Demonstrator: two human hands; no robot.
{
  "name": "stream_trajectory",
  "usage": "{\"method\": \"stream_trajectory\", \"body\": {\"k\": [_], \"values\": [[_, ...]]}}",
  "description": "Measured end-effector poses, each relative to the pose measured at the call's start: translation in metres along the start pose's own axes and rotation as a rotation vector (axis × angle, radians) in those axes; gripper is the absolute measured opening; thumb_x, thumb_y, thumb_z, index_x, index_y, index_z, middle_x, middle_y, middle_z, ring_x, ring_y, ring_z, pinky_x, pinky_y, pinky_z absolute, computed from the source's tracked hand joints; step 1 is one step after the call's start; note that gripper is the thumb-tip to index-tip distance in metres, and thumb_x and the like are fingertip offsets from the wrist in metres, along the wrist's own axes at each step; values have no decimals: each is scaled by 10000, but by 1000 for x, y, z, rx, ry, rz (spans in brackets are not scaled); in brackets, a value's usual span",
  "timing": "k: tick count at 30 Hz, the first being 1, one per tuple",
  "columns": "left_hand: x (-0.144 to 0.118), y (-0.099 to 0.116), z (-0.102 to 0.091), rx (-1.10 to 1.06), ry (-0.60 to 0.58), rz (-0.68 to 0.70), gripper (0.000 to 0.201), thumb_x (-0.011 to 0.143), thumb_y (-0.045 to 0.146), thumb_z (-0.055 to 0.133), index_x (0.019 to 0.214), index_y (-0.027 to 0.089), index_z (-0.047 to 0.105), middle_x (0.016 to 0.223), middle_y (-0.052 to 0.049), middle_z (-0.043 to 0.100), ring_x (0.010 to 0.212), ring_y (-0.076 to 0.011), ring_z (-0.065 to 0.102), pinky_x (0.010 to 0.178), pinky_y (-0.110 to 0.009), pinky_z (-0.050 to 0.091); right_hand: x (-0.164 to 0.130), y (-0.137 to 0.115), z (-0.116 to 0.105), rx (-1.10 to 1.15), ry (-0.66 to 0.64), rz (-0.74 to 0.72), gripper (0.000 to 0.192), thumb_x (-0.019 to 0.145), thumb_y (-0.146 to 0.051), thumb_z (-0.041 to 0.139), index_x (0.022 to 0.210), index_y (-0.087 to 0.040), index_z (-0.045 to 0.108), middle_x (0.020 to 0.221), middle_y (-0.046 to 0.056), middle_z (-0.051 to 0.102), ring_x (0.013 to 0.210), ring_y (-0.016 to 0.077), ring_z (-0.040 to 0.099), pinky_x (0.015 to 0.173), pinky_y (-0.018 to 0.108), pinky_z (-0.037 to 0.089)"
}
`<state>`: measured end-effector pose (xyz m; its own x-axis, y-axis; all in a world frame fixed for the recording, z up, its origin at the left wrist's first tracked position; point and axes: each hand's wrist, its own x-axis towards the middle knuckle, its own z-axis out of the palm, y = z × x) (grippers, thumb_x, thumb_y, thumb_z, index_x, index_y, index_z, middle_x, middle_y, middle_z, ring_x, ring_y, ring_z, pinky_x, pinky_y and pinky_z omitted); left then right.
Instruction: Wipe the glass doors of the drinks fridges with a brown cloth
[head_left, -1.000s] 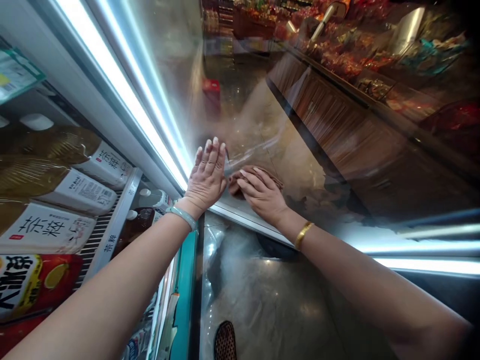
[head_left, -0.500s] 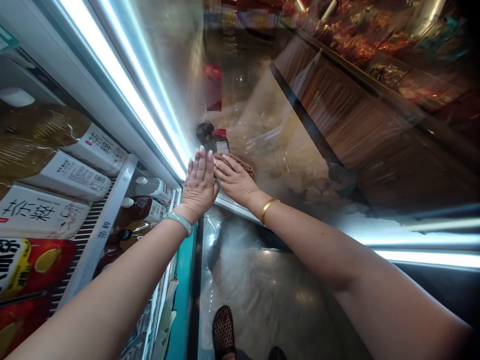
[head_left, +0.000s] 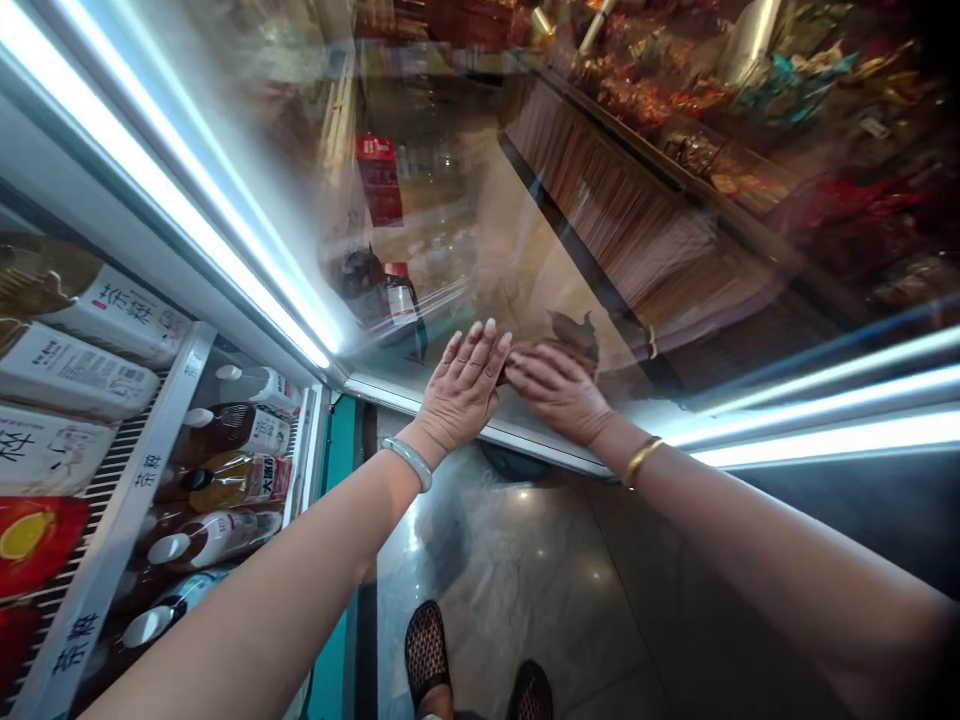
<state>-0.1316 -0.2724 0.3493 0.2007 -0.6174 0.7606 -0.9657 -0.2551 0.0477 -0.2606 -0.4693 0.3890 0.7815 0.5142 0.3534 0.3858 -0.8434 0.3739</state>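
Note:
A glass cooler door [head_left: 465,270] stands open in front of me. My left hand [head_left: 461,385] lies against the glass near its lower edge, fingers stretched out and holding nothing. A pale green bangle circles that wrist. Just to its right, my right hand [head_left: 561,398] presses a brown cloth [head_left: 583,357] to the glass, its fingers spread over it. Most of the cloth is hidden under that hand, and its dark far edge blurs with reflections. A gold bracelet sits on the right wrist.
On the left, cooler shelves [head_left: 161,465] hold several bottles [head_left: 240,478] lying with caps toward me. Bright light strips [head_left: 187,210] run along the frame. Through the glass show a wooden display counter [head_left: 600,190] and colourful packets. My shoes [head_left: 426,650] stand on the grey floor.
Both hands have moved right along the glass, the brown cloth going with the right hand. A small gap now shows between the wrists and the cooler's frame. The view has shifted too.

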Motion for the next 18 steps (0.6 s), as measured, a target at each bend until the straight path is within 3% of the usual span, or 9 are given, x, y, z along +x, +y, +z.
{"method": "stream_trajectory", "body": {"k": [2,4,7,10,12,16,18], "values": [[-8,11,5,-34,-52,51,856,962,173,503,1690,162,53,1722,-152,225,1623,-263,172,1351,-466,187,-25,-9,19,29,-59,-61,326,947,-82,567,1209,-192,729,1328,31,745,1340,157,628,1221,411,506],[-12,19,10,-68,-100,81,840,970,172,493,1691,187,62,1713,-143,267,1609,-257,244,1346,-454,203,-49,-8,19,32,-83,-74,304,932,-77,577,1153,-196,748,1252,8,777,1274,135,667,1173,370,547],[-6,26,12,-106,-114,90,858,961,179,509,1690,197,56,1714,-140,274,1608,-266,257,1344,-470,205,-76,10,-18,4,-82,-53,306,960,-103,579,1205,-211,728,1319,3,754,1341,141,628,1202,407,523],[11,29,13,-116,-82,121,874,952,187,520,1690,187,52,1716,-141,264,1616,-277,229,1347,-483,192,-95,26,-59,-99,-15,81,332,963,-123,617,1254,-260,701,1414,-4,703,1423,178,566,1262,490,451],[21,32,13,-109,-59,159,870,952,196,520,1690,172,60,1714,-141,265,1619,-277,210,1350,-476,180,-108,26,-68,-123,19,152,335,960,-113,610,1240,-270,704,1389,8,717,1395,196,590,1259,512,438],[30,41,13,-136,-50,240,861,944,182,532,1688,164,98,1695,-133,320,1618,-251,213,1359,-438,159,-131,3,-45,-62,-19,117,281,1033,-169,475,1095,-246,738,1211,25,764,1172,145,695,1103,359,546],[32,49,15,-183,-55,267,868,932,160,538,1689,184,113,1680,-123,358,1610,-233,239,1359,-423,169,-135,-10,-32,-62,-51,151,217,1051,-306,529,1145,-236,712,1244,51,719,1124,158,688,1023,352,580]]}}
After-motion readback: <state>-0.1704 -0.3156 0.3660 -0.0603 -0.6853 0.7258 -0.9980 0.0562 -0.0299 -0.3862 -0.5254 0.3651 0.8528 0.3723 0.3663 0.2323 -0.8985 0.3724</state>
